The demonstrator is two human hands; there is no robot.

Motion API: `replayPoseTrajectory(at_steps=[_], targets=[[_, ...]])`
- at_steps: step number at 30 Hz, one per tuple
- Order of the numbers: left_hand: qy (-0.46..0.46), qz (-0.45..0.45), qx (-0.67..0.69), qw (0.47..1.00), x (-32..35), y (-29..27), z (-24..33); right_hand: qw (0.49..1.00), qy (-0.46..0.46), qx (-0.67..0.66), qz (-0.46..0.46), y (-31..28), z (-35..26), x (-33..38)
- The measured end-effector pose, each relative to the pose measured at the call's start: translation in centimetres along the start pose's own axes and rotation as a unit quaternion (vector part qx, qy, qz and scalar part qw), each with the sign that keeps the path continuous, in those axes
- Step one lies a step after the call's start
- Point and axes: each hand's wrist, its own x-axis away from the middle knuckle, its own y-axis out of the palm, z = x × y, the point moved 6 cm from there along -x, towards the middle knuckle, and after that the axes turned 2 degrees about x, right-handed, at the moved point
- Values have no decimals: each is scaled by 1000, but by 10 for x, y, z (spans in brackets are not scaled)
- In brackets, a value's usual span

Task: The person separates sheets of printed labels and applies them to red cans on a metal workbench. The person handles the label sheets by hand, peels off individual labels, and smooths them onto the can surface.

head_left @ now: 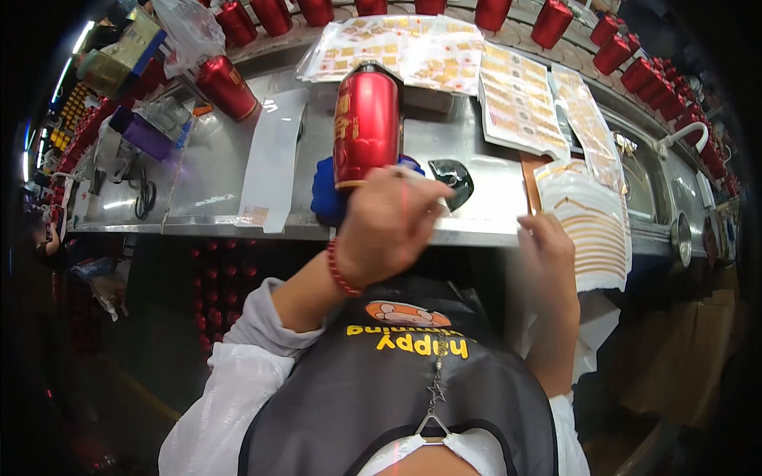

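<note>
A glossy red bottle (371, 119) with gold markings lies on the workbench, its lower end toward me, against a dark stand and a bunched blue cloth (327, 193). At that end is my left hand (393, 214), wearing a red beaded bracelet, its fingers closed. A bit of white shows at the fingertips, too small to name. A dark green, glossy curved piece (452, 184) lies just right of this hand. My right hand (549, 246) is at the bench's front edge, beside fanned white sheets with gold strips (591, 226); motion smears its fingers.
Printed gold label sheets (389, 47) and a label stack (524, 103) lie at the back. To the left are a white strip sheet (272, 163), another red bottle (228, 86), a purple bottle (141, 133) and scissors (145, 196). A sink (639, 174) stands right.
</note>
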Motion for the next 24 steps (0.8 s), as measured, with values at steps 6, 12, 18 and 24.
replayPoseTrajectory(at_steps=[6,12,18,24], targets=[[-186,44,14,981,69,-55,-66,979,-130,106,-115,80,-16,-64],[-171,-46,-91,980,72,-37,-86,963,-82,194,-167,121,-7,-89],[-163,-37,-87,982,70,-37,-108,979,-26,99,-178,122,-5,-95],[-160,-41,-104,981,65,-44,-106,995,52,-82,-28,103,3,-91]])
